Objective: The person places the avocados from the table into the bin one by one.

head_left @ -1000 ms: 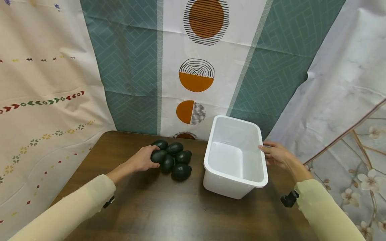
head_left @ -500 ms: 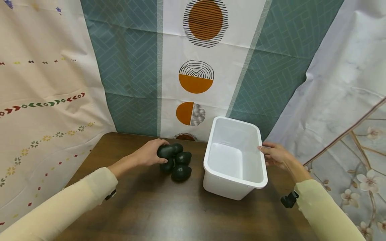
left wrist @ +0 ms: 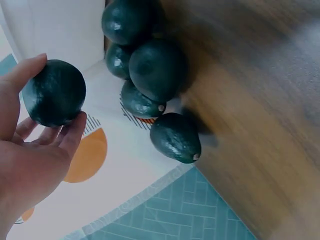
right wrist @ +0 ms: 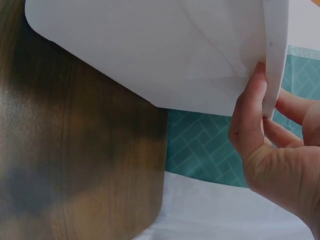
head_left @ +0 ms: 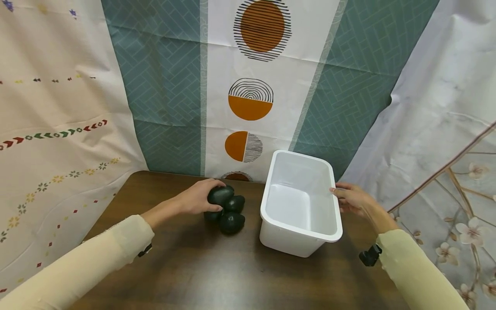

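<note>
My left hand grips a dark green avocado, thumb on one side and fingers on the other. Against the others on the table it overlaps in the head view, hiding part of the group. From the left wrist view, the held avocado shows apart from several more avocados, one of them at the group's end. To the right, my right hand pinches the right rim of a white plastic bin. Its thumb lies over the rim and its fingers outside. No avocado shows inside the bin.
The brown wooden table runs under everything. Patterned cloth hangs right behind its back edge, and more cloth closes off the left side. A flowered sheet hangs on the right.
My left hand has lifted an avocado from the left of the group and moved it right, over the others. My right hand stays on the bin's rim, and the bin keeps its place.
</note>
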The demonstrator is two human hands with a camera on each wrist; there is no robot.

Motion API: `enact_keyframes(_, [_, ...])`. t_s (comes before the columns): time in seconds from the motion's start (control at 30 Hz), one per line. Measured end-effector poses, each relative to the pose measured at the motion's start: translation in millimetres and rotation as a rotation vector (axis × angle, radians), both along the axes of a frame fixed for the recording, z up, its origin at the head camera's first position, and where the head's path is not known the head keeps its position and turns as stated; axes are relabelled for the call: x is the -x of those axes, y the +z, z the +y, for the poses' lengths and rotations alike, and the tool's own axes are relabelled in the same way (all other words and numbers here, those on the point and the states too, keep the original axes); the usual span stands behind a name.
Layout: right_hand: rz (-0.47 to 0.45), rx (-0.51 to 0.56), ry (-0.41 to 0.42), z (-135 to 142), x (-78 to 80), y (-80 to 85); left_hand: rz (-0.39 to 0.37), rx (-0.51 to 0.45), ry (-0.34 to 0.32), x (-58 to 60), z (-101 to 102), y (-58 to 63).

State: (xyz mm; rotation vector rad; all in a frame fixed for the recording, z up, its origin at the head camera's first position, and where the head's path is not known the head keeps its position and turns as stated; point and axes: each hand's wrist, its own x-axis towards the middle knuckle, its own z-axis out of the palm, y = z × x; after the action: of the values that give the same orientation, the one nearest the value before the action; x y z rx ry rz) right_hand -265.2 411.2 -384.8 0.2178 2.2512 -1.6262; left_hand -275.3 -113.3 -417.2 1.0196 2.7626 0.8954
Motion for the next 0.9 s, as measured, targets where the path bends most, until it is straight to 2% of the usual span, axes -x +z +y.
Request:
enact_keyframes(0.2, [0.008,-0.013,-0.008,-1.2,0.7,-1.7,0.008,0.002,-0.026,-3.2,5.6,3.0])
enact_keyframes(0.53, [0.023,-0.002,-0.033,-4.2,0.0,-3.1,-0.001,0.003,-0.020,-7.1,1.3,-4.3])
enact_keyframes(0.9, [0.041,0.034,-0.039,-0.8,-0.3,-7.1,0.000,0.006,-0.010,-8.9,-0.8,-2.9])
